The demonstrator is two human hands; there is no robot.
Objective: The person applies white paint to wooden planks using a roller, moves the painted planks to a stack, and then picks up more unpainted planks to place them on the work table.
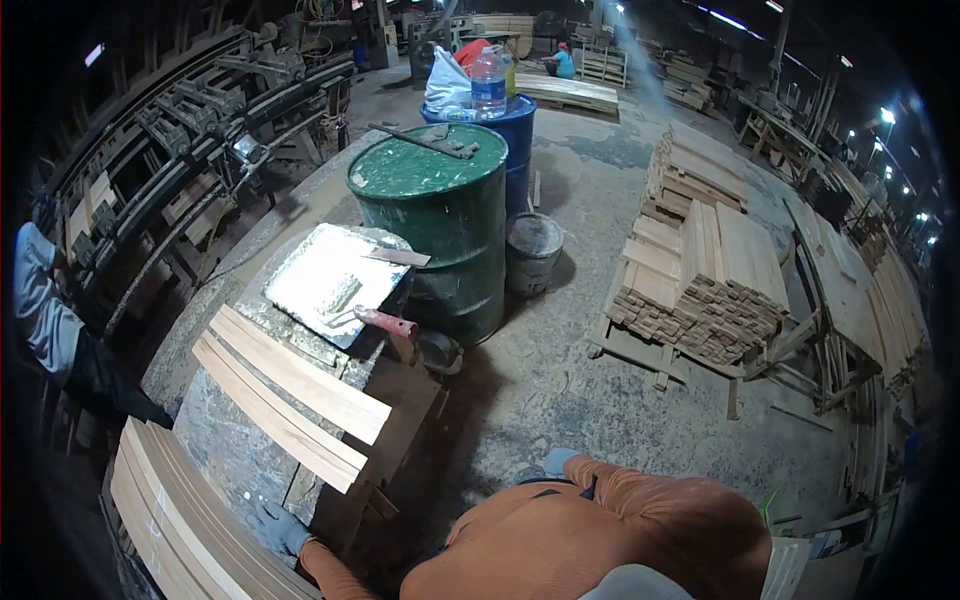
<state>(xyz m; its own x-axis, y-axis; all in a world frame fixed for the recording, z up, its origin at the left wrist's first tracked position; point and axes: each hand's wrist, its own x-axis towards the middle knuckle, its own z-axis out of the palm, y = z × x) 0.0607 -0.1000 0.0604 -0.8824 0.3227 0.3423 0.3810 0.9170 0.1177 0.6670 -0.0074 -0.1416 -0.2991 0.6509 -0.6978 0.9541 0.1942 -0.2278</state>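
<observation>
My left hand (pixel 281 527), in a grey glove, rests on the lower edge of the worktable (pixel 225 430), beside a stack of long boards (pixel 190 515); its fingers are apart. Two light wooden boards (pixel 300 375) lie side by side on that table. Beyond them sits a tray of white paste (pixel 325 280) with a red-handled tool (pixel 386 322) across its edge. My right hand (pixel 561 460), also gloved, is near my body over the floor, its fingers too unclear to read.
A green drum (pixel 430 220) and a blue drum (pixel 518 140) stand past the table, with a bucket (pixel 534 250) beside them. Stacked lumber (pixel 700 285) is on the right. A co-worker (pixel 50 300) stands at the left by machinery; another person (pixel 562 62) is far back.
</observation>
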